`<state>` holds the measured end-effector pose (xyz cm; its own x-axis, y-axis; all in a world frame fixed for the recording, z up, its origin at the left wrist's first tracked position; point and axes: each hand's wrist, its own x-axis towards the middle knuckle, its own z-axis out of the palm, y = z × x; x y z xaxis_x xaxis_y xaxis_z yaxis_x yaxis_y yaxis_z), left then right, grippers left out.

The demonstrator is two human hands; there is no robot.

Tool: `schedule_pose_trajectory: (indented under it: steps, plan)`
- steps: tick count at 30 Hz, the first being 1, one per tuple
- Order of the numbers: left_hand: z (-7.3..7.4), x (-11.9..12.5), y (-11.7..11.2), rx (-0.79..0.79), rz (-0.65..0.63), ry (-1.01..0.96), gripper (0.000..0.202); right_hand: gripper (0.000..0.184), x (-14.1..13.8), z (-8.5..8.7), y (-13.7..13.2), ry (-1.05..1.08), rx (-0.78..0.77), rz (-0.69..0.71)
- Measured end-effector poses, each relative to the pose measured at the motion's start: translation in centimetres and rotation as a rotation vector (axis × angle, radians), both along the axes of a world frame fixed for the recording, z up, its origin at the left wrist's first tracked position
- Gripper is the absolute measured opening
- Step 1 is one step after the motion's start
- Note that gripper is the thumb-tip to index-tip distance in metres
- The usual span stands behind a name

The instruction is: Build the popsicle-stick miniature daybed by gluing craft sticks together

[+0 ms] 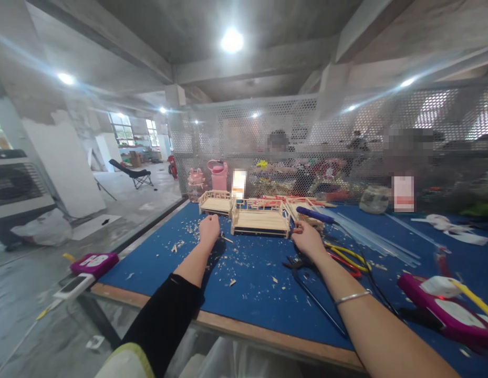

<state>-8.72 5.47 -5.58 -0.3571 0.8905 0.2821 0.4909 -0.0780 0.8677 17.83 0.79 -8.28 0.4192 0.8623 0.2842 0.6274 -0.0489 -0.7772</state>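
In front of me on the blue tabletop [244, 294] stands a small model bench [260, 220] made of pale wooden sticks, with slatted seat and railings. My left hand [209, 229] is closed, left of the bench, its fingertips hidden; a short stick [227, 239] lies beside it. My right hand [307, 239] is closed with fingers pinched near the bench's right front post; whether they touch it is unclear. Similar stick models stand behind, one at left [215, 203] and one at right [307, 212]. A blue-handled corded tool [315, 214] lies just above my right hand.
Dark-jawed pliers [294, 266] and yellow tool handles [348, 254] lie around my right forearm. Clear plastic sticks [370, 239] stretch rightward. Wood scraps litter the top. Purple power strips [444, 310] sit at the right. A perforated metal screen [244, 131] stands behind, people beyond it.
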Motion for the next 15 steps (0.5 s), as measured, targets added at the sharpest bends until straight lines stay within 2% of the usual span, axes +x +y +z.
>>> schedule_pose_trajectory:
  steps: [4,8,13,15]
  plan:
    - [0.4,-0.5,-0.6,0.018,0.035,0.038,0.03,0.037,-0.2,0.1,-0.1,0.016,0.03,0.007]
    - [0.1,-0.3,-0.7,0.028,0.01,0.055,0.025,0.033,-0.2,0.1,-0.2,0.036,0.059,0.014]
    - [0.1,0.3,-0.9,0.078,-0.111,0.102,0.028,0.037,-0.1,-0.2,0.0,0.082,0.065,0.042]
    - [-0.1,0.7,-0.9,0.095,-0.181,0.097,0.016,0.044,-0.4,-0.4,0.2,0.1,0.07,0.092]
